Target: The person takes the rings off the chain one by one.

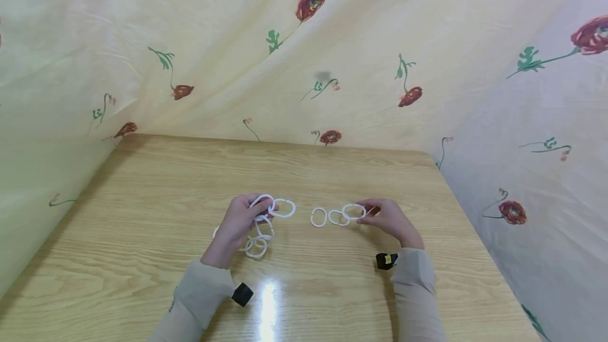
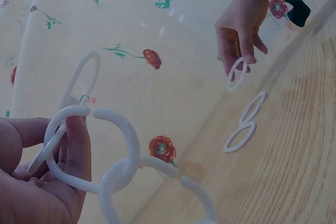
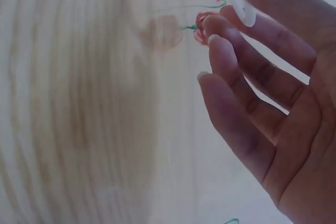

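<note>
My left hand [image 1: 236, 223] holds a chain of white plastic split rings [image 2: 134, 135], pinching one ring between thumb and fingers. One linked ring [image 1: 293, 208] sticks out to the right, and several more trail below the hand toward the table. My right hand [image 1: 388, 219] pinches a single white split ring [image 1: 354, 219] between thumb and fingertips; in the right wrist view only part of that ring [image 3: 244, 14] shows. Two loose white rings, one farther left [image 1: 312, 218] and one nearer the right hand [image 1: 330, 216], lie on the table between the hands.
The wooden table [image 1: 332, 289] has a light glare spot near its front. A bit of white [image 1: 215, 232] shows left of the left wrist. Flowered cloth [image 1: 228, 67] hangs behind the table and along both sides. Each wrist wears a small black device [image 1: 243, 294].
</note>
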Demonstrator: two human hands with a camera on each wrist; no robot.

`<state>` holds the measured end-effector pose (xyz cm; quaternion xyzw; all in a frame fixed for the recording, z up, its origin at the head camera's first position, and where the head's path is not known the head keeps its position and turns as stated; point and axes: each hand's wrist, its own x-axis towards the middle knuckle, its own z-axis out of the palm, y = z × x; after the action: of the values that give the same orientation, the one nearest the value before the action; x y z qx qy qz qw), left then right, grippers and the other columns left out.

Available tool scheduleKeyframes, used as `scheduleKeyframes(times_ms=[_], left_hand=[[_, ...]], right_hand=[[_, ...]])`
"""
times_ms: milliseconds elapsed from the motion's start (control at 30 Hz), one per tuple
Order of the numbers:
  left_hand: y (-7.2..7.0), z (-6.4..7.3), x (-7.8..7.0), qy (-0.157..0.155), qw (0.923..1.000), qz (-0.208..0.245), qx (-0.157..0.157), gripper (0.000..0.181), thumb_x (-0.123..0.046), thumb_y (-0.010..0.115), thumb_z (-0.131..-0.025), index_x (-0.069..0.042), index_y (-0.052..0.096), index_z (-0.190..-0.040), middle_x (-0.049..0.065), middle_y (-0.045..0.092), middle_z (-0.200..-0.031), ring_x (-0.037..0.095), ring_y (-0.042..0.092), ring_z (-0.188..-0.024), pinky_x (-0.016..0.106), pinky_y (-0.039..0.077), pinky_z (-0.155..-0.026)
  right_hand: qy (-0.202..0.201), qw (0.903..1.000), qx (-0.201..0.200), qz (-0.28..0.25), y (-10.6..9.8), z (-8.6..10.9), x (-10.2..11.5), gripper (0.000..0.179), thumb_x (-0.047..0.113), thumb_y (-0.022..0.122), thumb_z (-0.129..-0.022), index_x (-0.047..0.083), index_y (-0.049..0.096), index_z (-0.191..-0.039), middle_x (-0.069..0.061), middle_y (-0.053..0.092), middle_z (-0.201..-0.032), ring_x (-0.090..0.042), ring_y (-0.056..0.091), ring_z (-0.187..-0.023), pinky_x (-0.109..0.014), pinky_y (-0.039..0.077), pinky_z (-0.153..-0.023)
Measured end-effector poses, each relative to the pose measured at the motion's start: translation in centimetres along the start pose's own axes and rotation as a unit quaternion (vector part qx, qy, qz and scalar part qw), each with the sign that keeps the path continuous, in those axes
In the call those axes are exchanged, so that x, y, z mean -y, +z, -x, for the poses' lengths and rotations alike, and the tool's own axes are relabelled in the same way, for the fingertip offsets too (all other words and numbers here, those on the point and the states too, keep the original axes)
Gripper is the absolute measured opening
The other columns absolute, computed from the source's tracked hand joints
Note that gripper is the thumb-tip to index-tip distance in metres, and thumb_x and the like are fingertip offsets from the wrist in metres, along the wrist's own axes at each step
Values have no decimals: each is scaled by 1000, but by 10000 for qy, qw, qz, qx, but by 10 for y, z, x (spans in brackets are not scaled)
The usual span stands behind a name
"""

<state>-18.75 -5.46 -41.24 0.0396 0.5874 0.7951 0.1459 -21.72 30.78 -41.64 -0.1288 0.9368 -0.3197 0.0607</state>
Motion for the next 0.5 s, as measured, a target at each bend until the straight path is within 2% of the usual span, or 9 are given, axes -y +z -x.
scheduleKeyframes(times_ms=[133,267,500], left_hand=[[1,1,-1,-16,10000,-14,-25,15,-8,56,-98,3,66,-95,-4,70,-78,4,62,-68,15,56,-64],[0,1,-1,-21,10000,-21,-58,15,-9,56,-98,3,66,-94,-4,70,-78,4,62,-67,15,56,-64],[0,1,0,42,10000,-15,28,17,-9,56,-98,4,66,-97,-1,71,-80,4,62,-66,16,57,-64]], right_hand=[[237,9996,130,-64,0,1,-8,45,13,82,-76,-2,67,-116,-12,69,-89,-14,60,-74,-19,52,-61],[503,9982,235,-207,1,3,-11,45,12,82,-76,-2,67,-116,-13,68,-89,-14,59,-73,-21,52,-55],[651,9972,343,-98,0,6,-11,43,9,81,-76,-3,67,-115,-12,67,-87,-14,60,-73,-21,52,-56]])
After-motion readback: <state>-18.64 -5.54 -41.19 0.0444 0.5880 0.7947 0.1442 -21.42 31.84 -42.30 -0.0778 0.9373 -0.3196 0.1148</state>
